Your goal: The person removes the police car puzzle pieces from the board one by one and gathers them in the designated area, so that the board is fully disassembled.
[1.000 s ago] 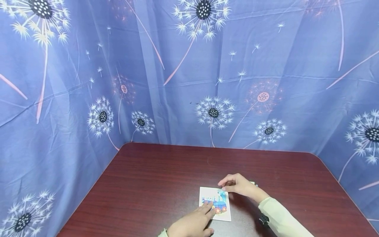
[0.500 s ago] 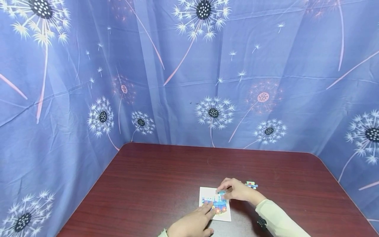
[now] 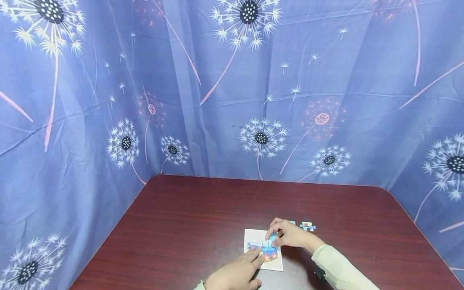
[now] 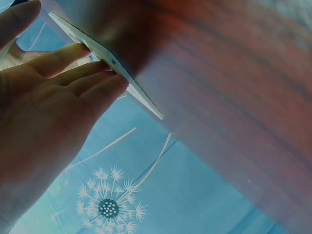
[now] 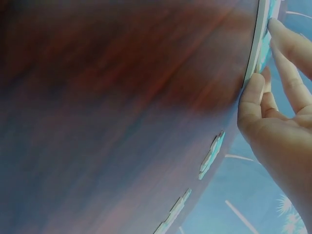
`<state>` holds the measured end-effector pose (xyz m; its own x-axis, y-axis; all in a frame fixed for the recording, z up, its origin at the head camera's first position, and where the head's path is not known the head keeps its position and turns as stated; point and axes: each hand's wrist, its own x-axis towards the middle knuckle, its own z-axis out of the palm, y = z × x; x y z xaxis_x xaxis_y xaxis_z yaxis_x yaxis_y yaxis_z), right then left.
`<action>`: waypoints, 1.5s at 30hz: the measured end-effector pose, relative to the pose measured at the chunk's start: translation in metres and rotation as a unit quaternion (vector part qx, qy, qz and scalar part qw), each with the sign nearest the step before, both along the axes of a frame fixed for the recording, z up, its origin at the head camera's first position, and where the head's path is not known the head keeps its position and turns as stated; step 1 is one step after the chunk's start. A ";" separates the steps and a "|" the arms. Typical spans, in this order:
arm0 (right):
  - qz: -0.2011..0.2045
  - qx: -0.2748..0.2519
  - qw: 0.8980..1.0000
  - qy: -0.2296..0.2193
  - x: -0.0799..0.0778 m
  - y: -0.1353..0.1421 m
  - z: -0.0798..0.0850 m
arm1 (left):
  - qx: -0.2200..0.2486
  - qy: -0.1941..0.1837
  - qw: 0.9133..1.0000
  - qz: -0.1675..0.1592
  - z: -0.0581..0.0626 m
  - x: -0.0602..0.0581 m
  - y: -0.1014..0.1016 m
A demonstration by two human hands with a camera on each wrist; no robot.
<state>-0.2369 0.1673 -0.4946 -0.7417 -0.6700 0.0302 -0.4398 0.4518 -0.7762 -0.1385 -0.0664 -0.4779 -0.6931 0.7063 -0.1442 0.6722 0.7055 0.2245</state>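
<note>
A small white-bordered puzzle board with a blue vehicle picture lies on the table. My left hand rests on its lower left part with fingers extended; in the left wrist view, the fingertips touch the board. At the upper right corner, my right hand has thumb and fingers bent around a blue puzzle piece. The right wrist view shows the thumb at the board's edge and a fingertip on the blue print. The fingers partly hide the piece, so how it sits cannot be told.
Beyond the right hand lie two loose puzzle pieces, a colourful one and a light blue one partly hidden by that hand. The dark red wooden table ends at blue dandelion-print curtains behind and on both sides.
The right hand has shifted slightly left and down onto the board's upper right corner, uncovering the loose pieces behind it. The left hand stays put.
</note>
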 end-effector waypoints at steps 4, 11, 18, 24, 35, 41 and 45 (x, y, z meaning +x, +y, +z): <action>0.000 -0.005 1.000 0.001 0.001 0.000 0.002 | 0.001 -0.004 1.000 0.006 -0.001 -0.001 0.001; -0.011 -0.016 1.000 0.004 0.000 0.001 0.006 | 0.005 0.014 1.000 -0.006 0.001 -0.001 0.000; -0.032 -0.005 0.999 0.000 -0.001 0.002 0.004 | 0.003 0.020 1.000 -0.012 0.000 -0.002 0.001; -0.031 -0.033 0.999 -0.014 0.002 0.003 0.006 | 0.007 0.015 1.000 -0.007 0.000 -0.001 0.001; -0.018 -0.081 0.995 -0.050 0.005 0.006 0.007 | 0.008 0.017 1.000 -0.004 -0.001 0.000 0.000; -0.018 -0.104 0.994 -0.041 0.002 0.012 0.009 | 0.010 0.021 1.000 -0.011 -0.002 -0.001 -0.001; -0.039 -0.097 0.994 -0.035 0.000 0.020 0.010 | 0.011 0.031 0.999 -0.015 -0.001 0.000 -0.001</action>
